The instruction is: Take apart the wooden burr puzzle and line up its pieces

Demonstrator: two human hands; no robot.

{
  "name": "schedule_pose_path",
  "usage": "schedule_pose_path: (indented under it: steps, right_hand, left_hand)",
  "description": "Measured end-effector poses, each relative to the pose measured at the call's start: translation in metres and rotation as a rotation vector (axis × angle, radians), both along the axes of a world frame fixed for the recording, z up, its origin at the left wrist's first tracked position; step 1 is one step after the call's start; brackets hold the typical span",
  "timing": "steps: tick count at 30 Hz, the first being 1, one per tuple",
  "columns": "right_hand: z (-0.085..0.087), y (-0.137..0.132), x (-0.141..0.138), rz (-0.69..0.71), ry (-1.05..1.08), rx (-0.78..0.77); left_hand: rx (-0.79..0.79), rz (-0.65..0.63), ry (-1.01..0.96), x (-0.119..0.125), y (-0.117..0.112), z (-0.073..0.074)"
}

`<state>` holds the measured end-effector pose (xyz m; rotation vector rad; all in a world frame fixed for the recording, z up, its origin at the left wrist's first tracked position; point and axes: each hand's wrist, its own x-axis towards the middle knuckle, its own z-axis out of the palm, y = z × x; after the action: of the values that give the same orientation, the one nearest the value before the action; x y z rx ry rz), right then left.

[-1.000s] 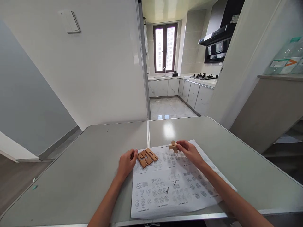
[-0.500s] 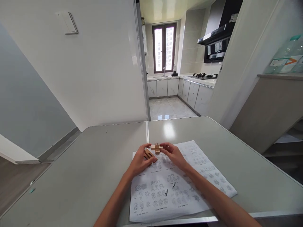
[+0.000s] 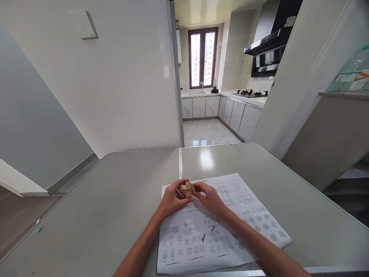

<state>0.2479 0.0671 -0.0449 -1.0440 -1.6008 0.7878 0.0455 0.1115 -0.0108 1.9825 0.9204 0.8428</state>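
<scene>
Between my hands, just over the far part of a printed sheet (image 3: 219, 246), is a small wooden burr puzzle (image 3: 188, 188) of crossed blocks, with a dark mark like a "2" or "Z" on one face. My left hand (image 3: 171, 200) is closed around its left side, thumb below and fingers above. A loose wooden stick (image 3: 179, 194) shows beside the puzzle within the curve of that hand, partly hidden. My right hand (image 3: 211, 198) pinches the puzzle from the right with thumb and fingertips. Rows of small assembly drawings cover the sheet.
The sheet lies on a grey-green table (image 3: 115, 215) with a pale seam (image 3: 180, 163) down its middle. A small green bit (image 3: 38, 230) is near the left edge. Beyond the table are a wall and a kitchen doorway; a plastic bottle (image 3: 353, 75) stands on a ledge at right.
Both hands have drawn the puzzle slightly lower and nearer, and it is turned so its marked face shows more to the right. My left fingers now close over the puzzle's top.
</scene>
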Motion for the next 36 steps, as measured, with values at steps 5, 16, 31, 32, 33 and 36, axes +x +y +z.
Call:
schedule_pose_path:
  steps: [5, 16, 31, 32, 33, 36]
  right_hand:
    - [-0.0021, -0.0017, 0.0008, -0.022, -0.002, -0.016]
    - [-0.0025, 0.0006, -0.0010, 0.261, 0.321, -0.342]
    - [-0.0008, -0.0011, -0.0014, 0.254, 0.284, -0.351]
    - [-0.0011, -0.0010, -0.0017, 0.249, 0.295, -0.352]
    - [-0.0011, -0.0010, -0.0019, 0.250, 0.311, -0.354]
    - [-0.0009, -0.0020, -0.0013, 0.280, 0.351, -0.351]
  left_hand:
    - [-0.041, -0.021, 0.011, -0.0010, -0.0002, -0.0004]
    - [-0.142, -0.114, -0.027, -0.0062, -0.0009, 0.0058]
    - [-0.084, -0.083, -0.002, -0.0085, -0.0022, 0.0005]
    - [-0.049, -0.073, 0.004, -0.0079, -0.0030, 0.0002]
    - [-0.003, -0.064, 0.012, -0.0071, -0.0039, 0.0001]
    - [0.158, -0.051, 0.054, -0.0051, -0.0064, 0.0001]
